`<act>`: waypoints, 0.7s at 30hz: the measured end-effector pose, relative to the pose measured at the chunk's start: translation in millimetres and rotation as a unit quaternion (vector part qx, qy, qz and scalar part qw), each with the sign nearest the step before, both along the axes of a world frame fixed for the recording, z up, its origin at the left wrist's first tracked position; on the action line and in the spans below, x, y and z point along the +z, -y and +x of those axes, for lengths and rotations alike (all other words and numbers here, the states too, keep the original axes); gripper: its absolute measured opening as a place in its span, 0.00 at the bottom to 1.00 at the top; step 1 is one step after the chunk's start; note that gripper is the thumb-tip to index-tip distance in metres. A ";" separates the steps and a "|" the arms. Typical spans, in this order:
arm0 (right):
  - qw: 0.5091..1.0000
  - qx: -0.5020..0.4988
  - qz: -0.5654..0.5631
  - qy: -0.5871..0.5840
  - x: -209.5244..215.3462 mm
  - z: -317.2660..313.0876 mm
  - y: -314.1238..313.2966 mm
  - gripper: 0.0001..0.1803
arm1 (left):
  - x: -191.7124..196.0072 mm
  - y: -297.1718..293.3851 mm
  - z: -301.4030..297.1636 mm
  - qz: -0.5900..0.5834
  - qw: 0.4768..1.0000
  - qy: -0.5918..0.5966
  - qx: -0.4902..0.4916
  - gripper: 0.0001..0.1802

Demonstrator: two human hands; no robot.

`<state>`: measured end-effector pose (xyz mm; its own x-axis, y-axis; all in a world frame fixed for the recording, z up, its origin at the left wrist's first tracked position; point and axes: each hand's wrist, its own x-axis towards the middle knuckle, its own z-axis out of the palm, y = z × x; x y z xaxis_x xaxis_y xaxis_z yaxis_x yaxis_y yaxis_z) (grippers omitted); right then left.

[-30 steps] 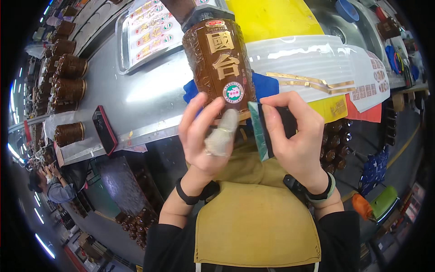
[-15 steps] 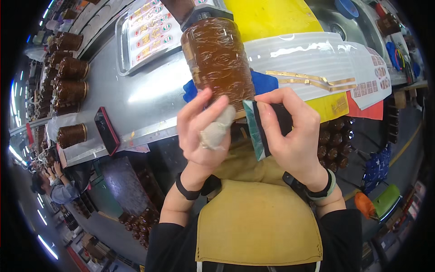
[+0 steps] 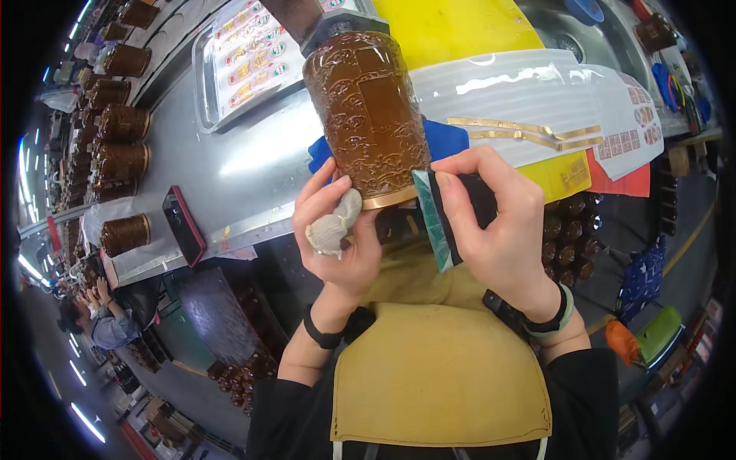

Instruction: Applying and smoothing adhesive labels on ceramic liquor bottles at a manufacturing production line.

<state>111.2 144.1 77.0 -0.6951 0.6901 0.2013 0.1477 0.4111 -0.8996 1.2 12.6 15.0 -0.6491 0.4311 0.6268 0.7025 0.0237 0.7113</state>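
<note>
Brown embossed jar (image 3: 368, 115) was held up over the steel bench (image 3: 253, 169), centre. Left hand (image 3: 337, 230) gripped its base rim, a cloth wad (image 3: 331, 227) tucked in; right hand (image 3: 498, 222) pinched a green-edged pad (image 3: 437, 218) against it. The jar was probably rigid, slick and breakable, best supported at the base.

The jar (image 3: 368, 115) is dark brown with a raised cloud-like pattern and a gold band at its bottom edge. The cloth (image 3: 332, 228) is pale grey-white. The card (image 3: 432, 218) has a green face and a black back. The apron (image 3: 437, 376) is mustard yellow. On the steel table (image 3: 253, 176) lie a yellow sheet (image 3: 452, 27), a blue cloth (image 3: 445, 138) and a red-rimmed black phone (image 3: 184, 225).
</note>
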 end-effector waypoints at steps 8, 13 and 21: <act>1.000 0.002 0.008 0.006 3.1 -0.9 2.3 0.05 | -1.5 3.3 -6.4 -0.031 0.997 -0.065 -0.025 0.21; 1.000 0.002 0.014 0.004 5.8 -2.1 3.9 0.05 | 17.6 -0.7 -0.2 -0.097 0.974 -0.204 -0.001 0.17; 1.000 0.004 0.029 0.009 6.3 -0.6 2.9 0.05 | -9.2 2.6 -0.2 0.042 0.999 0.030 -0.003 0.19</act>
